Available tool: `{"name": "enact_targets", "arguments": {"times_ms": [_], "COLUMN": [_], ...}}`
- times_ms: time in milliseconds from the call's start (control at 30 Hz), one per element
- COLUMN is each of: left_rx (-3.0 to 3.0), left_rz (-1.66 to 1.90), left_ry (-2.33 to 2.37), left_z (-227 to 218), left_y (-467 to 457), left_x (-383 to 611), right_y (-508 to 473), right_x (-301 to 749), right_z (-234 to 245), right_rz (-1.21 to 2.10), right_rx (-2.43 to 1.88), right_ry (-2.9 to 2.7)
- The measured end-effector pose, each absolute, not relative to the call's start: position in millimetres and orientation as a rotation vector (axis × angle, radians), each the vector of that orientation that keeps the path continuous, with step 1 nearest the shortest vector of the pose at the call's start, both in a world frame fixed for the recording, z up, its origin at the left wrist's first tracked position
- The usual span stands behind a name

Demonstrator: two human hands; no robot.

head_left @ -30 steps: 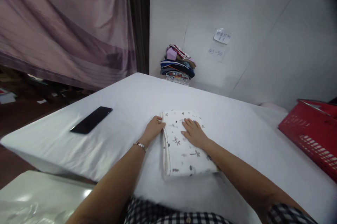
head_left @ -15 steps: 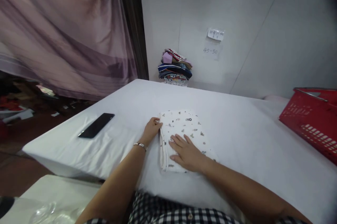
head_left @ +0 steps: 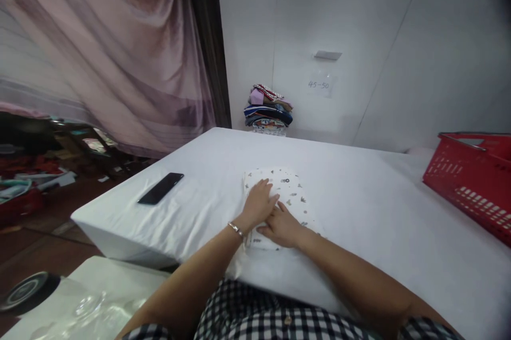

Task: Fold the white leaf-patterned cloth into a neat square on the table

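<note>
A folded white cloth [head_left: 293, 191] with a small grey-green print lies flat on the white-covered table [head_left: 359, 207] in front of me. My left hand [head_left: 258, 202], a bracelet at its wrist, rests on the left part of the cloth with its fingers stretched out. Just to its right, my right hand [head_left: 282, 225] lies on the cloth, palm down and fingers extended. The fingers of both hands meet and partly overlap near the cloth's middle. Neither hand grips anything. Part of the cloth is hidden under my hands and wrists.
A black phone [head_left: 161, 189] lies on the table to the left. At the right edge stands a red basket [head_left: 467, 175]. A stack of folded clothes [head_left: 268, 111] is by the wall behind the table. Clear plastic [head_left: 90, 311] covers a lower white surface at bottom left.
My left hand has moved from the cloth's left edge to the right, onto its top beside my right hand. My right hand stays on the cloth. The view has shifted slightly.
</note>
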State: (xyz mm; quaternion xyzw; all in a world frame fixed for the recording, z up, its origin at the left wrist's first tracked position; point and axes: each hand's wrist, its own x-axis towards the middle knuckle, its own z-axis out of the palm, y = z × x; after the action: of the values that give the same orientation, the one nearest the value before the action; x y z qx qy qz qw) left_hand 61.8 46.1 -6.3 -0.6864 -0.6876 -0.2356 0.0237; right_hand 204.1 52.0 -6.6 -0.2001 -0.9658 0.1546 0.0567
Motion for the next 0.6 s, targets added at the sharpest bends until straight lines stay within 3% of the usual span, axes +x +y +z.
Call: {"name": "enact_targets", "arguments": {"times_ms": [133,333,600], "left_rx": [-2.082,-2.06,-1.993], "left_rz": [-0.558,-0.599,-0.782], "left_ry": [-2.231,-2.294,-2.38], "left_z": [-25,-32,-34], "left_y": [34,32,31], "left_x": [67,60,59], "right_y": [49,64,70], "right_x": [223,272,287], "right_z": [-3,-14,-31], "right_rz": [0.436,0.422,0.64], "right_rx": [-0.767,-1.213,-1.126], "right_ry": [-2.863,-2.69,-2.526]}}
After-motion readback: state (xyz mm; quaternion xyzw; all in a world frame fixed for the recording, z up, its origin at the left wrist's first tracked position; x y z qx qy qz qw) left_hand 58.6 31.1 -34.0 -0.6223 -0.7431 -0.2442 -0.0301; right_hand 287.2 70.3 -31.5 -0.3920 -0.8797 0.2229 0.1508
